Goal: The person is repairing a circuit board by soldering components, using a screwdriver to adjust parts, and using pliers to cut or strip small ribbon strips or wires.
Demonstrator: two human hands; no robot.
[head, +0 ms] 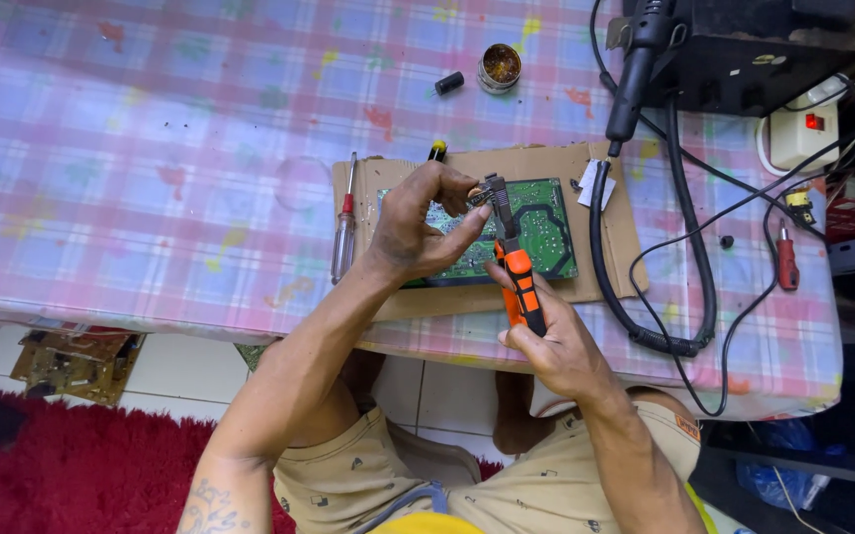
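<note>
Right hand: I see it clamped on the orange-handled pliers.
Left hand: fingertips pinched together on a small part — right at the plier tips.
Below: green circuit board on cardboard.

Table, plaid cloth: cardboard sheet centre; screwdriver at 9 o'clock; small tin, possibly flux, at 12.

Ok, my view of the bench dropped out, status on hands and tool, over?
Right hand grips orange-handled pliers. Left hand pinches a small part at the plier tip. Both over green circuit board on cardboard. Nothing between them.
</note>
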